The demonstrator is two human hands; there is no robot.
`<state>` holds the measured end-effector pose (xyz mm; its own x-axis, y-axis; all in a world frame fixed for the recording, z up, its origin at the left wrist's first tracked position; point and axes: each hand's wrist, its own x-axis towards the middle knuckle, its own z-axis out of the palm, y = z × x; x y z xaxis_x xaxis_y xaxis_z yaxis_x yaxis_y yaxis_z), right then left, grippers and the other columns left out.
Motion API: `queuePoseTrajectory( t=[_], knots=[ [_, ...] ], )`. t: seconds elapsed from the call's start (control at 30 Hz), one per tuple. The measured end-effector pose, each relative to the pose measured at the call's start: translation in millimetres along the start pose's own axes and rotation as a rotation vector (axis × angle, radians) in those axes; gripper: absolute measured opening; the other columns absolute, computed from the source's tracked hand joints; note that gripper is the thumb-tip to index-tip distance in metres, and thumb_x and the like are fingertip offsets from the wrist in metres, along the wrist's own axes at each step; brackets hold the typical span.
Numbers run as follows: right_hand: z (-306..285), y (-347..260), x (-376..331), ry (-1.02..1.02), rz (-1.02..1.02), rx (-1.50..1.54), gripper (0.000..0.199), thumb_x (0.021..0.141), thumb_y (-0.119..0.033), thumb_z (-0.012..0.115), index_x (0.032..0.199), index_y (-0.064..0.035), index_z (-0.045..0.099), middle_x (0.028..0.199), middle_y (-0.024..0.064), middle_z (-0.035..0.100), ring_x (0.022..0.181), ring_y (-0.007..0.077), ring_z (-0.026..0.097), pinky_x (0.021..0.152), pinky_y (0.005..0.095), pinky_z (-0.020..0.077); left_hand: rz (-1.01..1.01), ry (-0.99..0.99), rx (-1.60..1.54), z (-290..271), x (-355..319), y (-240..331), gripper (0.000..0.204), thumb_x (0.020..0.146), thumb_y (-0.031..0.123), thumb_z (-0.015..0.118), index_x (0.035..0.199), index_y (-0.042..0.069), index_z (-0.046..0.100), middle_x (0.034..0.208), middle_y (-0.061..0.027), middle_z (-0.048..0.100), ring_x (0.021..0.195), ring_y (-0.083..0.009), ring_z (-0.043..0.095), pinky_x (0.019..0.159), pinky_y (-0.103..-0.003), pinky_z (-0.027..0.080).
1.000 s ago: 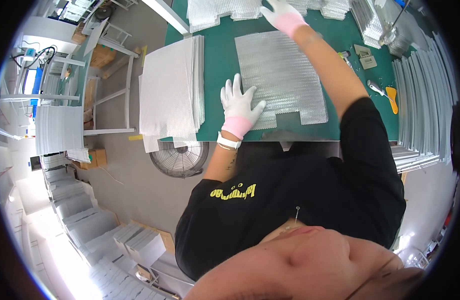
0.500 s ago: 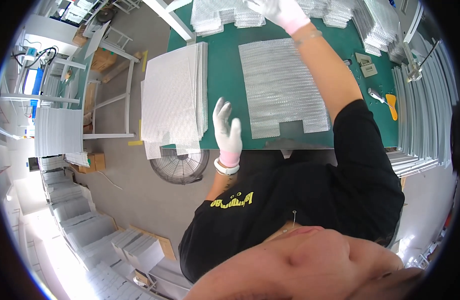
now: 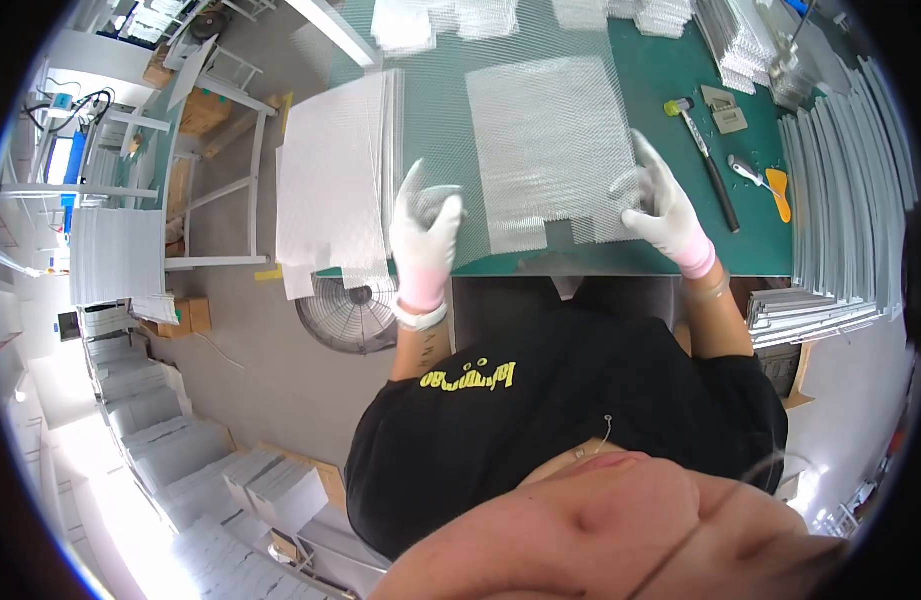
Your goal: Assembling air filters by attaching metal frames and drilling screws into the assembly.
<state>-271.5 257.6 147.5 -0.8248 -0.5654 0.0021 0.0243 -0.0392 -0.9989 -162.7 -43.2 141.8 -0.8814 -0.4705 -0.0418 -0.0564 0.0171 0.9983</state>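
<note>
My left hand [image 3: 426, 230], in a white glove with a pink cuff, grips the near left part of a thin see-through mesh sheet [image 3: 436, 110]. My right hand [image 3: 664, 205], gloved alike, pinches the sheet's right side. The sheet is blurred and spreads between my hands above the green table [image 3: 641, 95]. Through it shows another silvery mesh sheet [image 3: 546, 140] with a notched near edge. Just left of my left hand is a stack of whitish mesh sheets [image 3: 331, 170], its near end over the table edge.
A hammer [image 3: 709, 165], a grey plate-like part [image 3: 725, 110], a screwdriver-like tool [image 3: 749, 170] and an orange scraper [image 3: 779, 194] lie at right. Stacked mesh pieces [image 3: 666, 17] line the back. Grey strips [image 3: 841, 200] stand at far right. A fan [image 3: 349, 318] is below the table's left edge.
My right hand has come back from the far stacks to the near right, bringing a mesh sheet. My left hand has shifted slightly left and closed on it. The hammer is now uncovered.
</note>
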Motion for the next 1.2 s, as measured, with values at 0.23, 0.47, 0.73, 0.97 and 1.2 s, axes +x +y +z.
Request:
queuePoseTrajectory(
  t=[0.23,0.47,0.73,0.97,1.2],
  knots=[
    [-6,25,-17,0.313,-0.093,-0.792,0.067,0.085,-0.014,0.072,0.147,-0.0047,0.048,0.117,0.0213,0.068,0.100,0.0318,0.068,0.089,0.0347,0.0530,0.231,0.043,0.617,53,7,-32,0.084,0.083,0.019,0.077,0.152,-0.003,0.035,0.112,-0.0156,0.067,0.090,-0.0270,0.067,0.080,-0.036,0.054],
    [-10,47,-14,0.394,-0.101,-0.927,0.060,0.086,-0.023,0.072,0.140,-0.0064,0.054,0.119,0.0222,0.068,0.105,0.0381,0.067,0.090,0.0398,0.0546,0.377,0.024,0.899,56,17,-53,0.072,0.082,0.023,0.077,0.142,-0.002,0.048,0.098,-0.0145,0.063,0.091,-0.0314,0.064,0.079,-0.041,0.054],
    [-11,79,-13,0.373,-0.084,-1.077,0.058,0.088,-0.028,0.071,0.140,-0.0090,0.055,0.112,0.0194,0.069,0.100,0.0353,0.068,0.086,0.0407,0.0553,0.373,-0.027,1.031,58,29,-82,0.071,0.084,0.030,0.075,0.142,-0.001,0.049,0.107,-0.0169,0.063,0.099,-0.0336,0.064,0.086,-0.042,0.053],
    [-15,79,-10,0.304,-0.029,-1.070,0.056,0.090,-0.032,0.068,0.140,-0.0104,0.055,0.111,0.0169,0.068,0.101,0.0342,0.067,0.087,0.0414,0.0538,0.366,-0.040,1.062,56,33,-84,0.071,0.084,0.032,0.075,0.143,0.000,0.049,0.109,-0.0172,0.063,0.100,-0.0335,0.064,0.088,-0.042,0.052],
    [-22,64,-3,0.251,0.119,-1.104,0.056,0.090,-0.033,0.068,0.139,-0.0106,0.056,0.119,0.0186,0.067,0.108,0.0354,0.065,0.094,0.0413,0.0517,0.294,-0.036,1.002,58,32,-74,0.072,0.083,0.033,0.075,0.143,0.003,0.050,0.123,-0.0199,0.058,0.111,-0.0377,0.059,0.095,-0.044,0.050]
  ],
)
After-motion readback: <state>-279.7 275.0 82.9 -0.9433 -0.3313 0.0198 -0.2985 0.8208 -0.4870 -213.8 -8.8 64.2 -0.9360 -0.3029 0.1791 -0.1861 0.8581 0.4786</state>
